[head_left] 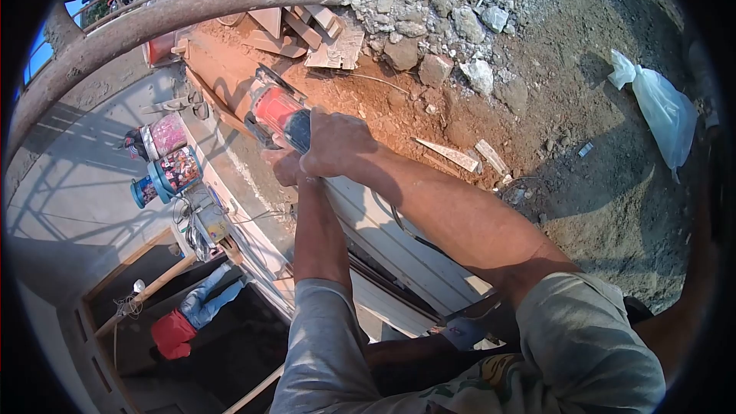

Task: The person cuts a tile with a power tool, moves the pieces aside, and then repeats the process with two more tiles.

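A red-and-black handheld power tool (277,111) rests on or just above a reddish-brown wooden board (218,69). Its exact kind cannot be made out. My right hand (337,140) is closed around the dark rear end of the tool. Just below it, my left hand (285,165) is closed against the tool's near side, its fingers partly hidden. Both arms reach forward. Orange-brown dust (376,107) covers the ground beside the tool. A dark cable (410,234) runs under my right forearm.
Wood offcuts (295,19) lie beyond the tool, under a curved pole (192,4). Rubble (460,27) and a tied white bag (659,111) are to the right. Buckets (175,172) stand at left. Below, a person in red (172,333) is beside a timber-framed opening. Pale panels (406,241) lie under my arms.
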`<state>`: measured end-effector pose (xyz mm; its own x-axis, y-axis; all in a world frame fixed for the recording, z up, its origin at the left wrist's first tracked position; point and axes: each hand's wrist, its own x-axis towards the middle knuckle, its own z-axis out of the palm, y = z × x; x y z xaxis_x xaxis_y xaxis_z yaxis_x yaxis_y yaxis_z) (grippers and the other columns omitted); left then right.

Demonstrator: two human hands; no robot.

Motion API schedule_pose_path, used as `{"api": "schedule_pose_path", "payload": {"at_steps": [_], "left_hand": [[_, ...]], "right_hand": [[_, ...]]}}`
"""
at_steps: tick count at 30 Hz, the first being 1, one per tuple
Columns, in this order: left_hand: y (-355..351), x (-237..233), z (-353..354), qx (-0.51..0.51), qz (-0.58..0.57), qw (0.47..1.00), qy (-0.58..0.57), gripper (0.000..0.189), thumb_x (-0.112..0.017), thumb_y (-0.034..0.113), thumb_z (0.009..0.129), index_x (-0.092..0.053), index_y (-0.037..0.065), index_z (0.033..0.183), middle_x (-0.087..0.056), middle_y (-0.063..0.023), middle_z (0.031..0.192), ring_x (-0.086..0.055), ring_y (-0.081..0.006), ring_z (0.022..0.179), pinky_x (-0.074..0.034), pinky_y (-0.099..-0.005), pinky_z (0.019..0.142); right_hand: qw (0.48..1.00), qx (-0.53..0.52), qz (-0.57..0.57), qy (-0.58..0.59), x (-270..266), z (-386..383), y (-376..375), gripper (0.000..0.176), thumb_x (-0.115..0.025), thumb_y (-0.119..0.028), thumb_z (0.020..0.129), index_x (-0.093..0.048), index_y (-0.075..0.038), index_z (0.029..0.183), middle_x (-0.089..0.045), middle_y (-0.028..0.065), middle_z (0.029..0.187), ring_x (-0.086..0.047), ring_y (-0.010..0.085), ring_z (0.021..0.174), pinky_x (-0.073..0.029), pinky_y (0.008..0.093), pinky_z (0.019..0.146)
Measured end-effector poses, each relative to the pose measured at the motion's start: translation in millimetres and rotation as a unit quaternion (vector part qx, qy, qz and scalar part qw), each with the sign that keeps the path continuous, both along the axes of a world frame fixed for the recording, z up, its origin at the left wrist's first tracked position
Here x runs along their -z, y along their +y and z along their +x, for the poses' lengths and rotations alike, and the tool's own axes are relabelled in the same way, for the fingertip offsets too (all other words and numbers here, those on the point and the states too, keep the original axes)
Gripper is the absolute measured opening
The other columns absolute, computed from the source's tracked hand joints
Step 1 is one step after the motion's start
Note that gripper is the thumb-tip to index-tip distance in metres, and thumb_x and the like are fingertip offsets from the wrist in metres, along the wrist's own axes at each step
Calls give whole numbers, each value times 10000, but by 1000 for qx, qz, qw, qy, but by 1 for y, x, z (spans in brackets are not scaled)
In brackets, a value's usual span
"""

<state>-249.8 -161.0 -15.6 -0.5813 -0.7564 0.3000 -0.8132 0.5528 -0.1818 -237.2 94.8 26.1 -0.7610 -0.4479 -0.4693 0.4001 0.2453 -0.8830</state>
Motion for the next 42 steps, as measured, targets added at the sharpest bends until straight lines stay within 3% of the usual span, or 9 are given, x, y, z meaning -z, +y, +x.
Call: {"api": "schedule_pose_path", "payload": {"at_steps": [13, 42], "left_hand": [[-9, 6, -6, 30, -24, 999, 29, 478, -621, 574, 818, -616, 97, 843, -675, -96, 714, -703, -314, 688, -546, -434, 558], [-57, 45, -15, 80, -84, 992, 38, 442, -685, 553, 781, -640, 113, 789, -684, -79, 701, -712, -293, 685, -555, -410, 554]], "right_hand": [[999, 36, -9, -1, 8, -6, -12, 642, -735, -288, 673, -531, 63, 1171, -673, 247, 1064, -667, 356, 1033, -528, 416, 885], [998, 58, -18, 8, 7, -1, -9, 602, -697, -308, 703, -549, 48, 1166, -671, 241, 1081, -662, 343, 1043, -518, 401, 888]]}}
